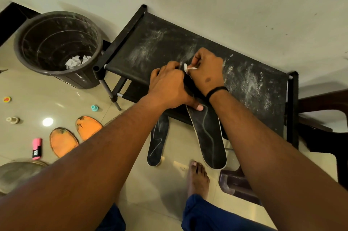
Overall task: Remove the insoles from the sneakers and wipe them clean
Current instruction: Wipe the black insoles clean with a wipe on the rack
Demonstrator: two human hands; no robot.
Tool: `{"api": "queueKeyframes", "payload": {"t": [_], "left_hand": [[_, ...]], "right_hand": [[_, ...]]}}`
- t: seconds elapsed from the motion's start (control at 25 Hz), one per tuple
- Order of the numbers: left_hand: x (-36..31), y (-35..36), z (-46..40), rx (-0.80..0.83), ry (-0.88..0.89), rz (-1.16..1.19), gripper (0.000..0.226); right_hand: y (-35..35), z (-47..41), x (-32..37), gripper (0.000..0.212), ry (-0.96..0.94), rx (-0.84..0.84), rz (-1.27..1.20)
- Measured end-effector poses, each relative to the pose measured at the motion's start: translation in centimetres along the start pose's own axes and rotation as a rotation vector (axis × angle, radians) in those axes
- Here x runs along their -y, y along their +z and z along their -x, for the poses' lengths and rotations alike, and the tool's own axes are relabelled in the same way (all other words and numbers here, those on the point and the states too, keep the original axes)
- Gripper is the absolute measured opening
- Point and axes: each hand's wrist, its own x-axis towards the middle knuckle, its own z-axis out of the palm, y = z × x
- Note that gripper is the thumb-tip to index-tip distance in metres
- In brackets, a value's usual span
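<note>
while both arms reach out over it, the dusty black fabric worktop (pixel 188 46) of a small rack takes up the middle of the shot, streaked with white powdery marks and pushed up against a pale wall. to its left a dark round bin (pixel 56 50) stands on the tiled floor (pixel 37 99) with crumpled white paper (pixel 77 61) sitting at the bottom. a brown chair (pixel 323 114) pokes in from the right edge.

two black insoles hang off the front edge of the worktop. the bigger-looking right insole (pixel 209 136) has its toe end up on the fabric under the hands and its heel end out over the floor. the left insole (pixel 157 142) is just beside it, also sticking out over the floor, nobody touching it.

left hand (pixel 169 87) is curled over the top of the right insole, thumb pressed flat on its surface, holding it down. right hand (pixel 205 72), with a black band at the wrist, is pinching a small white wipe (pixel 188 68) against the toe end of that same insole.

on the floor: two orange insoles (pixel 75 134) lying side by side, a bare foot (pixel 197 178) near the bottom, a pink marker (pixel 36 148), and some small bits i can't make out.
</note>
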Motion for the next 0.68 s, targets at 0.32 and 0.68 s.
{"api": "queueKeyframes", "payload": {"t": [0.32, 0.68], "left_hand": [[-0.2, -0.2, 0.2, -0.031, -0.099, -0.030, 0.115], [-0.3, -0.1, 0.3, -0.047, -0.135, -0.092, 0.119]], "right_hand": [[-1.8, 1.9, -0.4, 0.013, -0.110, 0.155, 0.018], [0.9, -0.9, 0.5, 0.016, -0.070, 0.044, 0.024]]}}
